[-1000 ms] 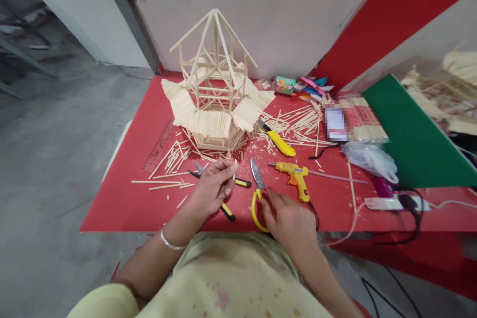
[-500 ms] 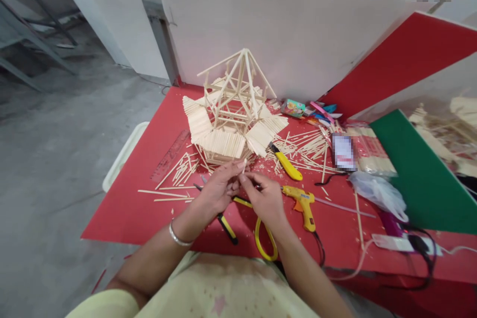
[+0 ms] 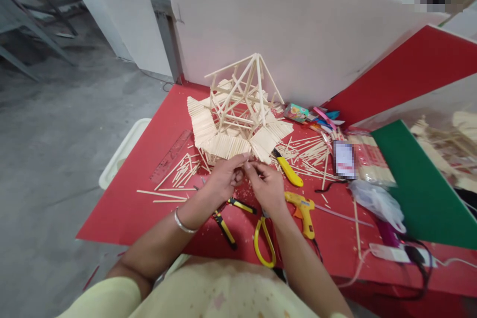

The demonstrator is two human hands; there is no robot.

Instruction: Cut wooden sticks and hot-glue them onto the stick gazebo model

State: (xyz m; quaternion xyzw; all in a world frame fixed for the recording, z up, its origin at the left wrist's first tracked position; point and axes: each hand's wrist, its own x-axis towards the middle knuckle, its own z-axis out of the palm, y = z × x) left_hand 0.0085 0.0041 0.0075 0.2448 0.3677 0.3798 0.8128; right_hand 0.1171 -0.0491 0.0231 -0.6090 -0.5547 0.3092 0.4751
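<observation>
My left hand and my right hand meet just before a model pavilion made of thin wooden sticks. The fingertips of both are pinched together on a small pale piece that looks like a bit of wooden stick, mostly hidden by the fingers. The pavilion stands upright, with an open pointed frame above slatted panels. Below my hands lie pliers with black-and-yellow handles and a yellow-handled cutting tool. A yellow glue gun lies right of my right hand, below a yellow utility knife.
Loose wooden sticks are strewn over the red table, and a clear ruler lies at left. On the right are a phone, packed sticks, a plastic bag and a power strip. A white panel rises behind.
The view has shifted slightly, so the model appears a little further right. My hands stay pinched together, a bit closer to the model's front edge; the small pale piece shows less.
</observation>
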